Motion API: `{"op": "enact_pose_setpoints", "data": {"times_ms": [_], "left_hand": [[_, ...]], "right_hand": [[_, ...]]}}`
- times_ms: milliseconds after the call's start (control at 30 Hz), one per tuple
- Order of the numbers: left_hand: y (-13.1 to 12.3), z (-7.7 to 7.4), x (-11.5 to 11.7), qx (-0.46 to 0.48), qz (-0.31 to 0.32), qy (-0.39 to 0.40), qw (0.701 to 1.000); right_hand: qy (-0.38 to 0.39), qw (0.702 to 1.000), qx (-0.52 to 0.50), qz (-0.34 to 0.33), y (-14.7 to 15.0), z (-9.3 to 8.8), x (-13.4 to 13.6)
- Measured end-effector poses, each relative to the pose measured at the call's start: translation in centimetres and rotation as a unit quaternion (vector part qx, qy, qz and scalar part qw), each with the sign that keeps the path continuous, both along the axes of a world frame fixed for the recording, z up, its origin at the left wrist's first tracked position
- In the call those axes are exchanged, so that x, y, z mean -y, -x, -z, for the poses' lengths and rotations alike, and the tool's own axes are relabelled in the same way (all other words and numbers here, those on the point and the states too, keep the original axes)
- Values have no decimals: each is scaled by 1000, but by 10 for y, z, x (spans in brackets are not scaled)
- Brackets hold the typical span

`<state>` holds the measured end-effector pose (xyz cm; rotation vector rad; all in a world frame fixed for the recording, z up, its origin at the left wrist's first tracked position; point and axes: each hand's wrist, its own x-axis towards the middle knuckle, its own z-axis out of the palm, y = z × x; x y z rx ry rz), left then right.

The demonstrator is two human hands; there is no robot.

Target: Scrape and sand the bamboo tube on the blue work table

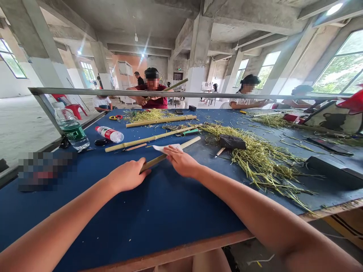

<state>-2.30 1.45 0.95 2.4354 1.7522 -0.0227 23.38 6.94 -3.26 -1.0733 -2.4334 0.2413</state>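
Bamboo cane (154,162) slants across the blue bench (85,211). Your left grip (129,175) clamps its near end to steady it, while your right grip (181,161) presses a white sheet (167,148) against the cane.

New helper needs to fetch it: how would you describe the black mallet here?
On the long blue worktable, find the big heap of yellow-green stalks right of the person's right hand. A black block-headed mallet sits on its left edge, its pale wooden grip poking out.
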Motion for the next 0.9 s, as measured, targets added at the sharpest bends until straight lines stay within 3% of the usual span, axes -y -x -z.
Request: {"op": "enact_pose_setpoints", "data": {"times_ms": [100,233,300,367,467,533,600,767,833,900], "left_hand": [[2,0,0,-1,2,2,1000],[1,-7,5,-9,0,9,1000],[0,-8,6,-10,-1,7,1000],[-2,-6,6,-12,-6,-1,1000],[-2,-1,3,-14,-18,-17,1000],[-1,0,2,-15,-20,-22,999],[-1,-1,2,-22,-14,-19,999],[-4,-6,7,-37,0,-17,999],[-5,-5,8,-40,2,-21,999],[-5,-4,7,-38,4,-23,999]], "right_hand": [[-8,1000,9,-18,1,-1,0],[22,991,16,128,-30,0,-26],[31,986,19,161,-37,2,-31],[23,992,21,122,-29,4,-23],[-1,1000,23,-9,-2,4,1],[-10,998,23,-54,6,2,8],[-7,999,24,-24,-1,1,1],[25,982,18,188,-48,2,-40],[24,981,24,189,-47,3,-39],[7,993,31,111,-30,3,-25]]}}
